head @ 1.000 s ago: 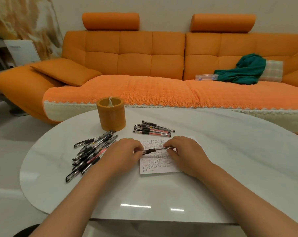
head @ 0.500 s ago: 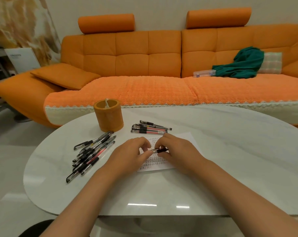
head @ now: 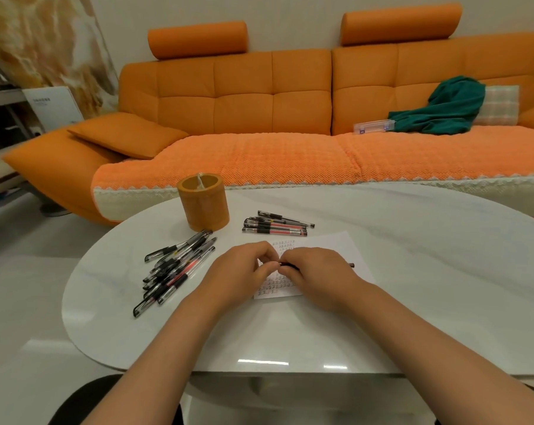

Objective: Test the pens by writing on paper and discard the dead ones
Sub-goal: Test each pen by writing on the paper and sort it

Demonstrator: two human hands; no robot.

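Over the paper [head: 336, 246], well inside the table [head: 106, 271] rim, left grip [head: 238, 274] and right grip [head: 317, 271] both pinch one pen [head: 288, 265].

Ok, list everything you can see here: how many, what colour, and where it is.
table: one, white, in front of the sofa
paper: one, white with rows of writing, on the table under the hands
pen: one, black grip, held over the paper
pile of pens: about ten, overlapping, black and red, left of the hands
row of pens: about five, black and red, beyond the paper
pot: one, orange, behind the pile
sofa: one, orange, behind the table
cloth: one, green, on the sofa
box: one, clear, beside the cloth
cushion: one, pale checked, behind the cloth
left hand: pinches the pen's end
right hand: grips the pen
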